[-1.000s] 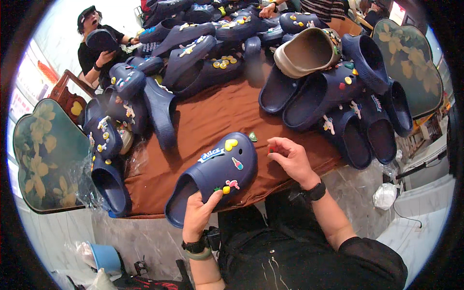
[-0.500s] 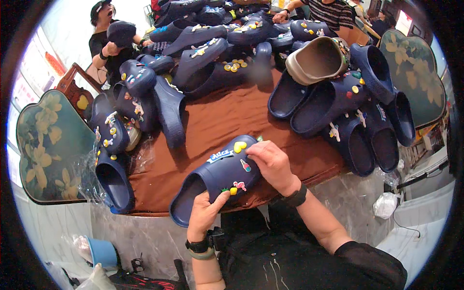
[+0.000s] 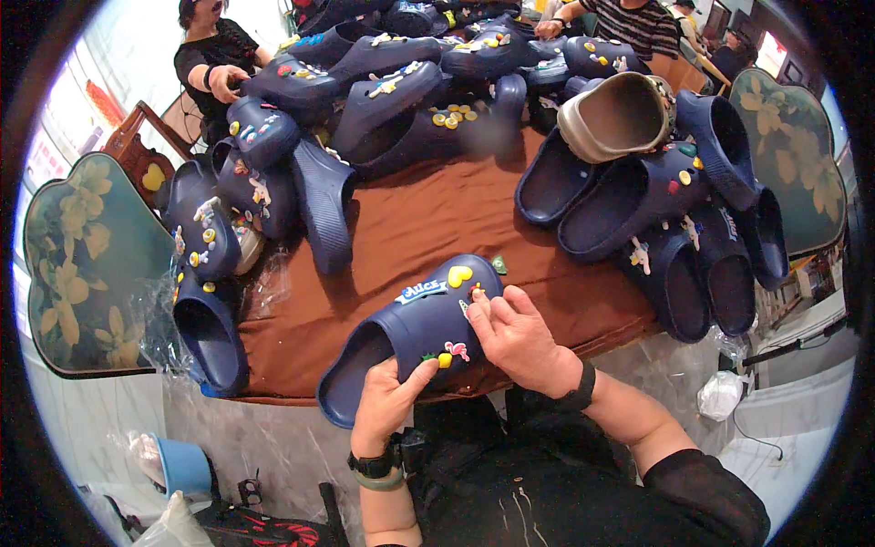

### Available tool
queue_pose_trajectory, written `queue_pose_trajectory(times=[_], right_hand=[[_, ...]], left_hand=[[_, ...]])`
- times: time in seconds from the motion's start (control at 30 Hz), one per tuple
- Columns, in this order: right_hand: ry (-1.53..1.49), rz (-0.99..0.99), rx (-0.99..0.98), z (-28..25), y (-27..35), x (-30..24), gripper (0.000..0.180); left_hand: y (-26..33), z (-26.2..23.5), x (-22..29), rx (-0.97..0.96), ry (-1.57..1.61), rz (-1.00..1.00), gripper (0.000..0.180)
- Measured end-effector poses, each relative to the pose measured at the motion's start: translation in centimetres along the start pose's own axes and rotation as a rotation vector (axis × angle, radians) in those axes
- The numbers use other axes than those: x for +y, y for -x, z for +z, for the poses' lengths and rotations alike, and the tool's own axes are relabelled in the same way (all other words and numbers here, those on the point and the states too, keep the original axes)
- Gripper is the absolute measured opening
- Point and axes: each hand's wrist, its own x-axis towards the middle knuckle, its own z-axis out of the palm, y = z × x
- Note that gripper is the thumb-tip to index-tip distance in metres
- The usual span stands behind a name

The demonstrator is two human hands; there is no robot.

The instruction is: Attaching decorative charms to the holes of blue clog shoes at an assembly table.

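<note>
A navy clog (image 3: 415, 324) lies tilted over the table's near edge, its toe pointing away from me. My left hand (image 3: 387, 406) grips its near side, thumb on top by a yellow charm (image 3: 445, 360) and a pink flamingo charm (image 3: 456, 349). On the upper sit a yellow heart charm (image 3: 460, 275) and a blue-and-white lettered charm (image 3: 423, 291). My right hand (image 3: 519, 342) has its fingertips closed together at the toe's right side, over a small colourful piece mostly hidden by them. Beside the toe tip is a green charm (image 3: 499, 264).
Navy clogs with charms are heaped at the back (image 3: 392, 91), at the left (image 3: 211, 333) and at the right (image 3: 629, 205), with one beige clog (image 3: 620, 118). A brown cloth (image 3: 410, 219) covers the table. Two people work across it. A blue bucket (image 3: 185, 465) stands lower left.
My right hand has shifted down from the toe tip, uncovering the green charm and covering the ice-cream charm. The person at the far left has lowered a clog onto the heap.
</note>
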Motion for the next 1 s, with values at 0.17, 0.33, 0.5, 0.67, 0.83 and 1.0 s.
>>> queue_pose_trajectory(times=[0.17, 0.33, 0.5, 0.67, 0.83, 1.0], right_hand=[[0.002, -0.118, -0.180, -1.3, -1.6, 0.6, 0.029], [-0.235, -0.045, -0.124, -1.0, -1.4, 2.2, 0.027], [-0.310, -0.007, -0.037, -0.3, -1.0, 2.8, 0.031], [-0.351, 0.037, 0.074, 0.5, -0.6, 2.8, 0.027], [-0.393, 0.064, 0.172, 2.0, -0.7, 3.2, 0.023], [-0.375, 0.064, 0.172, 2.3, 0.1, 2.9, 0.023]], left_hand=[[0.0, -0.3, 0.3, -0.025, -0.013, -0.054, 0.029], [0.3, -0.1, 1.1, -0.010, -0.016, -0.025, 0.030], [0.1, -0.2, 1.1, -0.022, -0.033, -0.029, 0.030], [0.1, -0.3, 0.4, -0.023, -0.035, -0.026, 0.030], [0.3, 0.0, 0.7, -0.010, -0.012, -0.017, 0.030], [0.0, -0.2, 0.1, -0.015, -0.028, -0.018, 0.024]])
